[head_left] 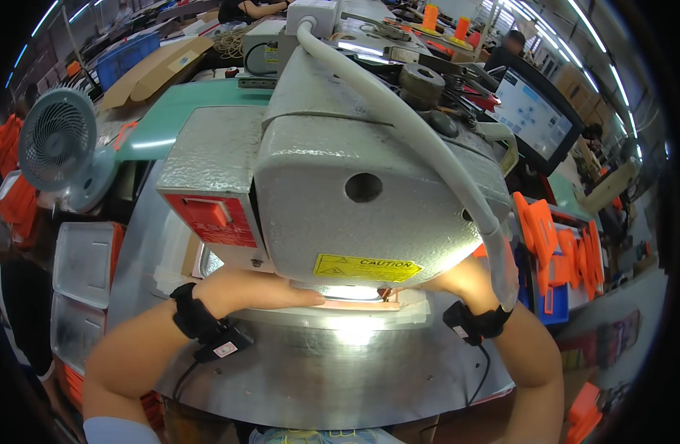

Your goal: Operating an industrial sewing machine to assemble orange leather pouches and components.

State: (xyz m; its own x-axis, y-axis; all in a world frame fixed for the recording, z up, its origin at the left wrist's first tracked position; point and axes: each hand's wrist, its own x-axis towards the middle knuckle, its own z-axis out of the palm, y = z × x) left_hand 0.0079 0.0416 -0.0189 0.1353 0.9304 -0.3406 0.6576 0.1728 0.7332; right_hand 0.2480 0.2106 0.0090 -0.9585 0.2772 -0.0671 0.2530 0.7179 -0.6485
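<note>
A grey metal machine head (369, 207) with a red switch panel and a yellow label hangs over a steel work surface (303, 370). My left hand (273, 287) reaches under its lower edge, thumb lying by a pale strip (358, 304) in the lit working gap; its other fingers are hidden. My right hand (449, 277) reaches in from the right, fingers mostly behind the machine. What either hand holds is hidden. Both wrists wear black straps with small devices and cables.
A fan (55, 137) and stacked silver-lidded orange containers (82, 263) stand at left; several orange pieces (547, 237) and a blue tray (552, 309) at right. Behind are a screen (532, 107), a green board (177, 103) and two other people (506, 55), (247, 9).
</note>
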